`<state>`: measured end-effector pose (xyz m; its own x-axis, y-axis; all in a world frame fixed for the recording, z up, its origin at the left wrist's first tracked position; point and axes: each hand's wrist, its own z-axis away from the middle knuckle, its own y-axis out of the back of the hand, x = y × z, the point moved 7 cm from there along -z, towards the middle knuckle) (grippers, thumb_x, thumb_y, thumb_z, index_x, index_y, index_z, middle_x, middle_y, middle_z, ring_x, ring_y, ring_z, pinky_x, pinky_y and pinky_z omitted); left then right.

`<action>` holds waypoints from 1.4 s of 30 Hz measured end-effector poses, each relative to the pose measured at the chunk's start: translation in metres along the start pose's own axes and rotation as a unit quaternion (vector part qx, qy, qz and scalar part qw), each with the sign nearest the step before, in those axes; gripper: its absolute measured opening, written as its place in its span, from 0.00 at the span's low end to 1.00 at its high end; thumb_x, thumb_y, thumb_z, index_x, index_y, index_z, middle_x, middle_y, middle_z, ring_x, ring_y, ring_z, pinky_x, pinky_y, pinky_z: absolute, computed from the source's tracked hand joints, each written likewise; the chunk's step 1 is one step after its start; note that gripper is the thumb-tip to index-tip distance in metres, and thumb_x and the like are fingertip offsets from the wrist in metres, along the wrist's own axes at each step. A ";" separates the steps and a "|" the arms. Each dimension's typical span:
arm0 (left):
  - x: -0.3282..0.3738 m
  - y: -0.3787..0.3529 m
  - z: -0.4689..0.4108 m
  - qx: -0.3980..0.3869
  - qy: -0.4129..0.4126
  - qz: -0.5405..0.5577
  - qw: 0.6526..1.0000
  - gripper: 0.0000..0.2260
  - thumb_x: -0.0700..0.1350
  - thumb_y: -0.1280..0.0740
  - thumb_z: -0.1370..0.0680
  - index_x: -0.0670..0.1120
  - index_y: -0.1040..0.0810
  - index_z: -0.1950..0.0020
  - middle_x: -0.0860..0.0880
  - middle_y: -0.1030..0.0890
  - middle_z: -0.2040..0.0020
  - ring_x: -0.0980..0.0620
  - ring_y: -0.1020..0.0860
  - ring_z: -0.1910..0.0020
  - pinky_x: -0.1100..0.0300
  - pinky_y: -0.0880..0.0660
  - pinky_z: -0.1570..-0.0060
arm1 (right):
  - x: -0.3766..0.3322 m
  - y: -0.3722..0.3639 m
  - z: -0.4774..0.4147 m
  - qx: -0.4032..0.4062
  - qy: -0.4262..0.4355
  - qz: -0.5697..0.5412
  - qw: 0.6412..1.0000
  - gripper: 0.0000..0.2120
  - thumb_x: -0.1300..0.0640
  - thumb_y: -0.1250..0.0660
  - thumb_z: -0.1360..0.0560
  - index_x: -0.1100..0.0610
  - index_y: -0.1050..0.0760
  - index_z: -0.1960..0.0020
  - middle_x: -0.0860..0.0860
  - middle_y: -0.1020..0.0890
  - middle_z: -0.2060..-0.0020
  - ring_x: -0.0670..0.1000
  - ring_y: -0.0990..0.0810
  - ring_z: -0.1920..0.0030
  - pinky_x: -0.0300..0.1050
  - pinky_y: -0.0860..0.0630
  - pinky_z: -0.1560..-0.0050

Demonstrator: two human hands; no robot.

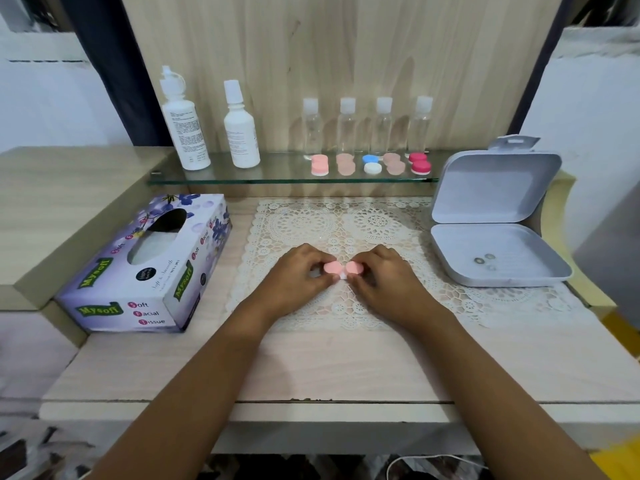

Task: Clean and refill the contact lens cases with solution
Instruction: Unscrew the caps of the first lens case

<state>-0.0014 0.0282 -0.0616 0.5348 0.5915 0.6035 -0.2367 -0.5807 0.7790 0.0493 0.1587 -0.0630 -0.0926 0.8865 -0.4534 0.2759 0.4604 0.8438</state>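
Entry: pink lens case (343,270), white body, two pink caps side by side. Location: centre of the lace mat (346,220) on the table (346,368), straight ahead of the person. Left hand (301,275): fingers and thumb curled round the left cap, pinching it; forearm enters from 7 o'clock, wrist low over the mat. Right hand (382,277): likewise pinching the right cap; forearm enters from 5 o'clock. The fingertips converge over the middle of the case; whether the two hands touch cannot be told. Step, as judged: caps being worked, most likely unscrewed for cleaning, both seemingly seated on the body. Next move calls for opposed twists on small caps with the light body kept flat, not lifted. Supplies to hand: tissue box (138,271) at 9 o'clock; two white solution bottles (240,133) at 11 o'clock on the glass shelf (277,178); further capped cases (372,164) at 12 o'clock on the same shelf.
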 end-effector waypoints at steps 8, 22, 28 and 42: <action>0.002 0.003 0.001 0.032 -0.017 -0.001 0.999 0.12 0.49 0.29 0.27 0.48 0.20 0.44 0.56 0.25 0.51 0.59 0.27 0.52 0.76 0.35 0.55 | 0.000 -0.002 0.000 -0.001 0.014 0.019 1.000 0.14 0.51 0.36 0.24 0.57 0.25 0.42 0.53 0.25 0.50 0.54 0.29 0.47 0.49 0.33 0.46; 0.003 0.000 0.001 0.023 -0.030 -0.005 0.999 0.15 0.50 0.32 0.25 0.48 0.21 0.40 0.55 0.26 0.49 0.57 0.27 0.47 0.71 0.34 0.50 | -0.001 -0.002 0.000 0.007 0.020 0.015 1.000 0.13 0.52 0.37 0.24 0.58 0.25 0.43 0.54 0.26 0.51 0.54 0.29 0.48 0.49 0.32 0.47; 0.005 -0.005 0.001 -0.009 -0.047 -0.028 0.998 0.15 0.48 0.36 0.22 0.47 0.25 0.35 0.54 0.29 0.48 0.57 0.28 0.49 0.61 0.32 0.42 | -0.002 -0.002 0.000 0.002 0.019 0.017 1.000 0.14 0.51 0.37 0.24 0.58 0.25 0.43 0.54 0.25 0.51 0.55 0.28 0.48 0.50 0.31 0.47; 0.007 0.000 0.003 0.031 -0.069 -0.008 0.997 0.13 0.48 0.31 0.25 0.47 0.20 0.41 0.53 0.25 0.51 0.60 0.27 0.54 0.77 0.35 0.55 | -0.002 -0.002 0.001 -0.016 0.006 0.020 1.000 0.16 0.49 0.41 0.25 0.58 0.25 0.44 0.54 0.26 0.51 0.55 0.29 0.48 0.48 0.34 0.49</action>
<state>0.0049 0.0308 -0.0577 0.6463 0.5202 0.5582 -0.1793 -0.6075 0.7738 0.0499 0.1556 -0.0642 -0.0936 0.9047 -0.4157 0.2496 0.4255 0.8698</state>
